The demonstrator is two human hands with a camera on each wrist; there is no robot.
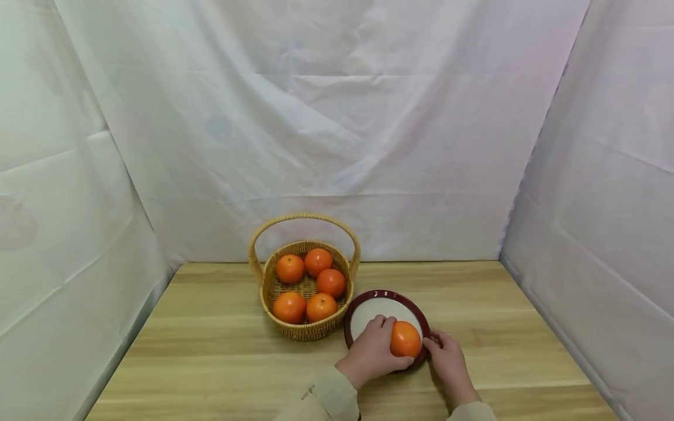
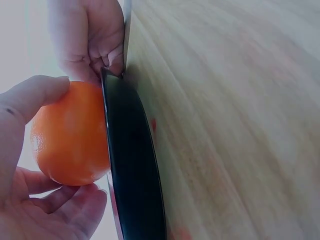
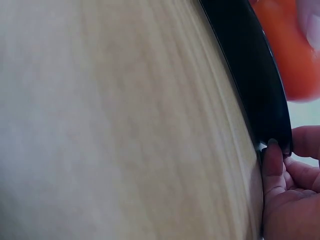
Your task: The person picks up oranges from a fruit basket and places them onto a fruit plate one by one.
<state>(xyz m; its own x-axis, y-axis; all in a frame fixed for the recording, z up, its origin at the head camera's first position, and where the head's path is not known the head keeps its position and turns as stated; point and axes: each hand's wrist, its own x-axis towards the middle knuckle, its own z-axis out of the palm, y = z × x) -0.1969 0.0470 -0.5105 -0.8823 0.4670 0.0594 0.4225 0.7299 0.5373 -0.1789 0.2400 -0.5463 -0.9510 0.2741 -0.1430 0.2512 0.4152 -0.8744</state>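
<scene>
My left hand [image 1: 372,349] grips an orange [image 1: 405,339] between thumb and fingers, over the right part of a round plate [image 1: 363,316] with a white middle and dark red rim. In the left wrist view the orange [image 2: 72,135] sits right at the inner side of the plate's edge [image 2: 132,155]. My right hand [image 1: 449,363] pinches the plate's right rim. Seen from the right wrist, fingertips of the right hand [image 3: 295,185] lie on both sides of the dark rim [image 3: 250,70].
Left of the plate stands a wicker basket [image 1: 308,334] with a tall arched handle [image 1: 305,216]. Several oranges lie inside it, one orange [image 1: 322,307] near its front. Wooden table [image 1: 210,362] underneath; white cloth [image 1: 337,128] hangs behind and at both sides.
</scene>
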